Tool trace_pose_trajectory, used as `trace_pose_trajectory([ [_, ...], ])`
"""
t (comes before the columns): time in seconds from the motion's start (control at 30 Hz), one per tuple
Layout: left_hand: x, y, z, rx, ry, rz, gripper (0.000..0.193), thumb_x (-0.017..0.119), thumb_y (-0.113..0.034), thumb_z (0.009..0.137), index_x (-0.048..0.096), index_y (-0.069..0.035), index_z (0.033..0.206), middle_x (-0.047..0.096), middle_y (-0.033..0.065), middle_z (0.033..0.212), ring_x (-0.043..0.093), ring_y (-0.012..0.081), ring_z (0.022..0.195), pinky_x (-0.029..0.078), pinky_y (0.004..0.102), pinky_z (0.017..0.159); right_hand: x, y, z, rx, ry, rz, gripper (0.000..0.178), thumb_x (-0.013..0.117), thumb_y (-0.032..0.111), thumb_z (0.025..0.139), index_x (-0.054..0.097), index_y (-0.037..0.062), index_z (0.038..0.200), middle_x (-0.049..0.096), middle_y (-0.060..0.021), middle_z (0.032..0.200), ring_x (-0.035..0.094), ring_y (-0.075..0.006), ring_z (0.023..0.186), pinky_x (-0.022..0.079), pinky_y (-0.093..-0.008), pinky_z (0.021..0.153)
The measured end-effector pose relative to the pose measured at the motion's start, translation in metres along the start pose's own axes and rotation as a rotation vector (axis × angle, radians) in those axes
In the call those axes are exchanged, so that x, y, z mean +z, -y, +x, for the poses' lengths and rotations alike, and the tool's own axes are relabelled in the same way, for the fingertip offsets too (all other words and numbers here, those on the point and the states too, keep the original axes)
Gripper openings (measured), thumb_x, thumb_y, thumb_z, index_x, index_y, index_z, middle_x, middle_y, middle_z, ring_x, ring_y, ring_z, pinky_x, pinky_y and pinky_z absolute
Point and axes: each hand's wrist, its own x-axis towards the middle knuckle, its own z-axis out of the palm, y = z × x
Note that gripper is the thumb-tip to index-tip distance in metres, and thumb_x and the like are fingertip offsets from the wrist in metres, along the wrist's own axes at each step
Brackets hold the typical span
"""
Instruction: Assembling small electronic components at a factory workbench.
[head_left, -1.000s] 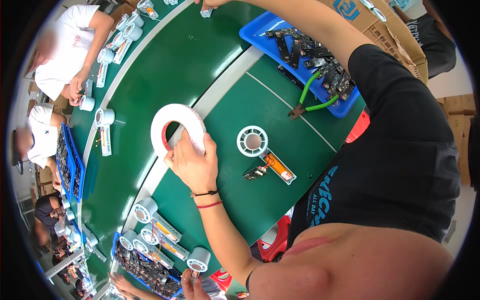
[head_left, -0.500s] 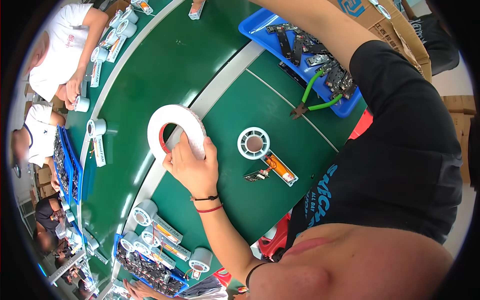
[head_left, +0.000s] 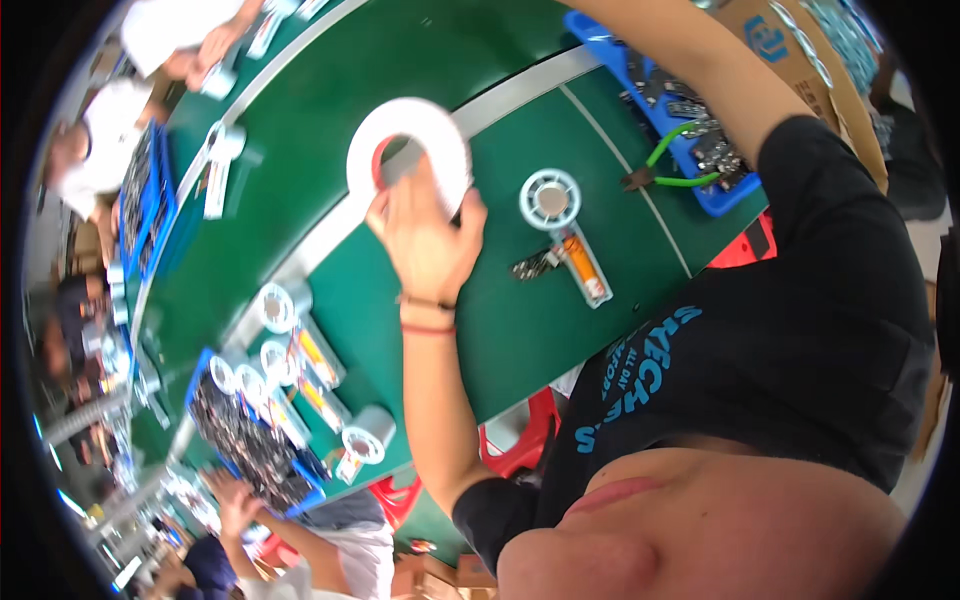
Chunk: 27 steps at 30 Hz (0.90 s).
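My left hand (head_left: pixel 428 240) is on a large white roll of tape (head_left: pixel 452 150) with a reddish inner rim. Its blurred fingers reach over the ring into the hole, and the thumb lies along the outer edge. The roll rests over the grey strip at the belt's edge. To its right lies an opened handheld fan (head_left: pixel 588 275) with a round grilled head, an orange battery in the handle and a small circuit board (head_left: pixel 535 264) beside it. My right arm (head_left: pixel 700 60) stretches past the upper edge; that hand is out of view.
A blue tray (head_left: pixel 722 200) of circuit boards and green-handled cutters (head_left: pixel 690 181) are at the upper right, by a cardboard box (head_left: pixel 765 40). Several fans (head_left: pixel 370 435) and another blue tray (head_left: pixel 310 497) are at lower left. Co-workers sit across the green belt (head_left: pixel 290 150).
The whole view has shifted and tilted, so the table things appear higher and further right. My left hand stays at the tape roll, its fingers now straighter across the hole.
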Motion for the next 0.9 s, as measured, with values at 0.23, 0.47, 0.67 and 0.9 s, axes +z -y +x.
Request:
trace_pose_trajectory([
  [0.23, -0.006, 0.007, -0.016, -0.196, -0.074, -0.07, 0.056, 0.065, -0.039, 0.092, 0.058, 0.001, 0.13, 0.069, 0.0139, 0.097, 0.064, 0.0292, 0.096, 0.037, 0.0421, 0.1, -0.179, 0.11, -0.186, -0.54, -0.235, 0.991, 0.013, 0.07, 0.013, 0.09, 0.066, 0.0072, 0.1, 0.063, -0.0121, 0.105, 0.067, -0.035, 0.088, 0.055, -0.0402, 0.072],
  [0.47, 0.001, -0.015, -0.015, -0.237, -0.181, -0.248, 0.054, 0.065, -0.041, 0.093, 0.06, -0.001, 0.128, 0.071, 0.0128, 0.093, 0.066, 0.0298, 0.092, 0.038, 0.0418, 0.096, -0.233, 0.113, -0.242, -0.526, -0.189, 1.04, 0.015, 0.068, 0.009, 0.091, 0.067, 0.0059, 0.107, 0.063, -0.0133, 0.109, 0.067, -0.0335, 0.089, 0.056, -0.0374, 0.075],
  [0.67, -0.014, -0.02, -0.012, -0.384, -0.185, -0.319, 0.047, 0.066, -0.042, 0.093, 0.065, -0.003, 0.119, 0.071, 0.0151, 0.093, 0.067, 0.0317, 0.091, 0.037, 0.0428, 0.094, -0.239, 0.098, -0.287, -0.599, -0.28, 0.968, 0.015, 0.076, 0.004, 0.087, 0.066, 0.0064, 0.098, 0.068, -0.0088, 0.103, 0.067, -0.0188, 0.085, 0.055, -0.0302, 0.072],
  [0.9, -0.018, -0.02, -0.007, -0.035, 0.032, 0.361, 0.041, 0.071, -0.036, 0.09, 0.064, 0.004, 0.088, 0.065, 0.0233, 0.084, 0.063, 0.0432, 0.081, 0.049, 0.0514, 0.077, -0.204, 0.074, -0.333, -0.264, -0.317, 1.341, 0.017, 0.082, 0.013, 0.085, 0.065, 0.0073, 0.086, 0.066, -0.0077, 0.091, 0.066, -0.0231, 0.079, 0.053, -0.0323, 0.067],
])
